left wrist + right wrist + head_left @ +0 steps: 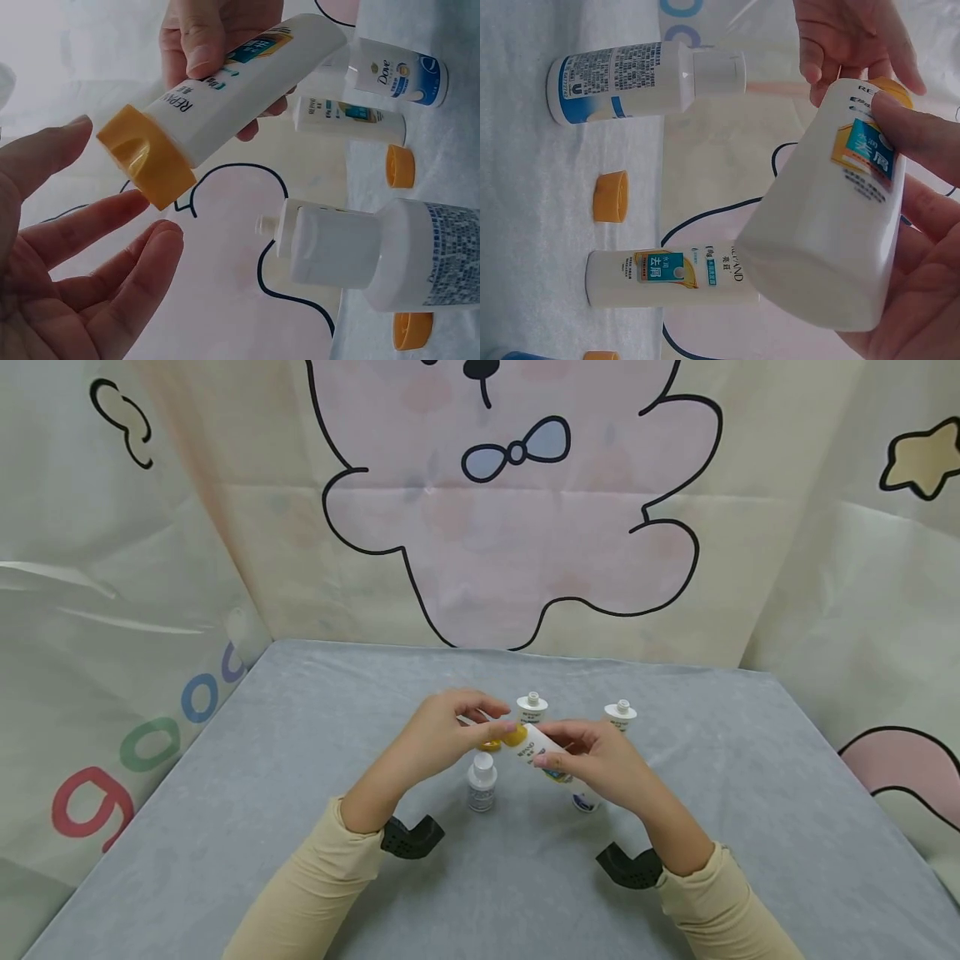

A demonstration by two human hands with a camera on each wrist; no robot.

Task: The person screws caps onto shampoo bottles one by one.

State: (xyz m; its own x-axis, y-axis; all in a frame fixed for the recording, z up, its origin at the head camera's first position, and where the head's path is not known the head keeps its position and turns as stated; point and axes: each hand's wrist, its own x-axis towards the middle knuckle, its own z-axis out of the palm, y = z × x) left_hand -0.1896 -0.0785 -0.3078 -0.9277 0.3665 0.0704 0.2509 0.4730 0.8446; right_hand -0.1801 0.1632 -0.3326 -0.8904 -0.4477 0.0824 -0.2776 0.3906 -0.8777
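My right hand (611,764) grips a white shampoo bottle (534,747) with a teal and yellow label, tilted so that its yellow cap (146,156) points toward my left hand (438,731). The left fingers are spread loosely around that cap. In the left wrist view the thumb stands apart from it, while a fingertip lies right at its edge. Below the hands, a white bottle with a white flip cap (482,785) stands upright on the cloth. Two matching bottles without caps, one in the middle (532,706) and one at the right (620,714), stand farther back.
Loose yellow caps lie on the grey cloth, one (400,166) by an uncapped bottle and another (412,331) past the flip-cap bottle. A Dove bottle (397,71) with a blue base stands on the right side. Printed curtains (517,543) enclose the table's back and sides.
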